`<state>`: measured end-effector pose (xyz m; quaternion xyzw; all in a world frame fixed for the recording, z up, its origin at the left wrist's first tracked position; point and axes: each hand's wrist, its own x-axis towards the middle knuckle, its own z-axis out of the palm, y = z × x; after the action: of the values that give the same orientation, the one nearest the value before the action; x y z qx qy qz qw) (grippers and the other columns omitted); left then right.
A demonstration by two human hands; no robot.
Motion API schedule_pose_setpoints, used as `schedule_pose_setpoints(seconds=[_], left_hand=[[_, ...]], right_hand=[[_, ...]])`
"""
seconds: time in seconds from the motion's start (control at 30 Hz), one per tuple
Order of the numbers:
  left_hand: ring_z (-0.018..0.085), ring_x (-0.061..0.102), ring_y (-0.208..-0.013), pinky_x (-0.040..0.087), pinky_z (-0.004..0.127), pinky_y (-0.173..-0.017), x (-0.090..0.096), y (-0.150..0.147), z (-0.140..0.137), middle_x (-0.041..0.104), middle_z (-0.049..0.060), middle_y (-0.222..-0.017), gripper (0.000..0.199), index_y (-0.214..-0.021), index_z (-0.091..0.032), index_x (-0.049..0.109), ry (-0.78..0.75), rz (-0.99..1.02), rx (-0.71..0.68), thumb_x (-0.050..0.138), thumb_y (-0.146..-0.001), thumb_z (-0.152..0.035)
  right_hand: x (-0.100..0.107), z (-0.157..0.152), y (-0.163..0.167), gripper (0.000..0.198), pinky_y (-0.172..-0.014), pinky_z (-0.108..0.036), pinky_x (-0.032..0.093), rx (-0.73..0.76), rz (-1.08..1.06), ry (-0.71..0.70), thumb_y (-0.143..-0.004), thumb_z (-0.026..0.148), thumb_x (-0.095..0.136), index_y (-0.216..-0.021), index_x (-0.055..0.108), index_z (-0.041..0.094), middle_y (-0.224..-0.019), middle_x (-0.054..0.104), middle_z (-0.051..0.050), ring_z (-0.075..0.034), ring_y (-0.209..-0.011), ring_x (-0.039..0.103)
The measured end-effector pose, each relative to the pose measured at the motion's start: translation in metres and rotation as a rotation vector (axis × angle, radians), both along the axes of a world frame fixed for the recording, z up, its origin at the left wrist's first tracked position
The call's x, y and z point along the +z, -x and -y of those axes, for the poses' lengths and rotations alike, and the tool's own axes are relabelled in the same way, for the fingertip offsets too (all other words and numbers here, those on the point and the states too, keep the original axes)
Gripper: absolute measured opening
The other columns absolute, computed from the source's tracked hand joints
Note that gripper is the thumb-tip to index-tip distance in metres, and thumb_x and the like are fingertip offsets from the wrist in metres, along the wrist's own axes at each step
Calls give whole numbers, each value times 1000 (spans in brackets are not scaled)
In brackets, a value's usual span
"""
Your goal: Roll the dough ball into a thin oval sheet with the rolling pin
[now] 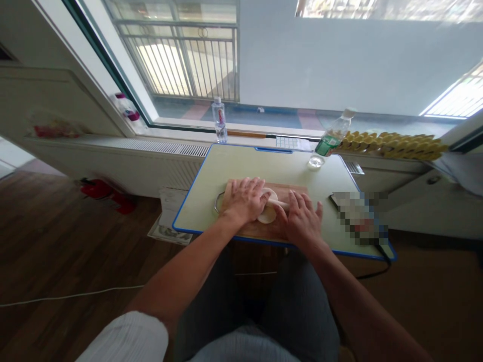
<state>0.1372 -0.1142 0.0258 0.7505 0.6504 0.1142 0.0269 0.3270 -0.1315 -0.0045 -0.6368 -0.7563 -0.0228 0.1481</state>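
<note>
Dough lies as a pale, flat round on the wooden board, beneath a rolling pin. Over the board, the left hand and right hand rest apart on the pin, fingers outstretched. Beyond the board's far right corner stands a green-labelled bottle.

Dough on board, under rolling pin

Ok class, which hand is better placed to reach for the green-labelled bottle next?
Probably the right hand: it is nearer the bottle; the left hand is farther off. Both are on the rolling pin.
</note>
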Motion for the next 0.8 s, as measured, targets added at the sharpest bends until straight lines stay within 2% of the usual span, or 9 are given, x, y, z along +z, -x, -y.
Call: schedule_pose_setpoints(seconds=[0.23, 0.53, 0.8], left_hand=[[34, 48, -154, 25, 67, -133, -1, -5, -36, 54, 11, -169, 60, -158, -26, 60, 28, 23, 21, 33, -113, -56], [34, 47, -154, 28, 68, -130, 7, -2, -71, 49, 10, -172, 64, -160, -28, 55, 208, 30, -9, 25, -112, -57], [35, 45, -155, 29, 68, -129, 5, -2, -91, 48, 12, -173, 65, -162, -29, 53, 262, 57, -10, 27, -110, -59]], right_hand=[[13, -28, 2, 68, -128, -64, 20, 2, -3, -5, -112, 60, 30, -153, 63, 16, -161, 61, -16, -37, -152, 43], [22, -60, 4, 73, -127, -65, 23, -53, 32, 96, -111, 66, 29, -152, 64, 17, -158, 63, -15, -37, -150, 45], [26, -80, 4, 70, -126, -63, 27, -71, 27, 159, -109, 67, 32, -152, 65, 23, -159, 63, -13, -35, -148, 47]])
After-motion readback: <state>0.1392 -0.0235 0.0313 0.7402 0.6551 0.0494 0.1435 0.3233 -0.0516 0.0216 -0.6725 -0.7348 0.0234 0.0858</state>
